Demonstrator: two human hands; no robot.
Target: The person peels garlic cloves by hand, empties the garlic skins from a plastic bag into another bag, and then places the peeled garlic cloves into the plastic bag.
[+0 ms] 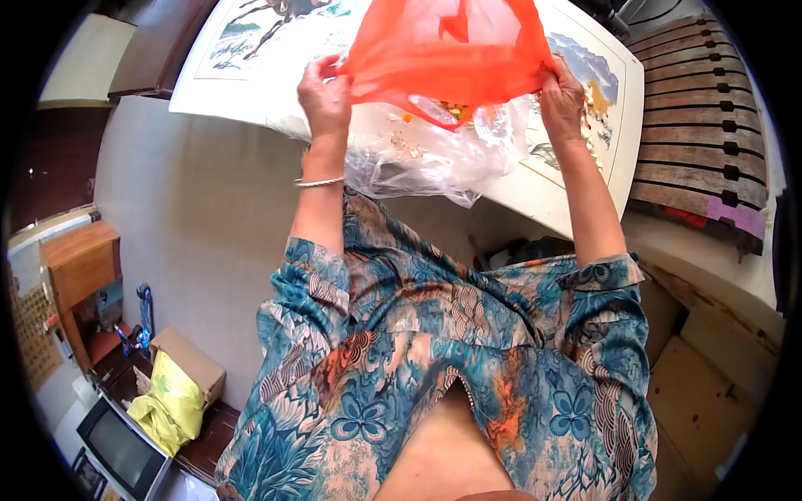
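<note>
A thin red plastic bag is stretched between my two hands above the table. My left hand pinches its left edge, and a silver bangle circles that wrist. At the bag's right corner, my right hand is closed on the plastic. Beneath the red bag lies a crumpled clear plastic bag, spread over the near table edge. Small yellow and orange bits show near the red bag's lower edge; their kind is too small to tell.
The white table has painted landscape pictures on its top. A slatted wooden bench stands close on the right. To the lower left are a yellow plastic bag, a cardboard box and a small television.
</note>
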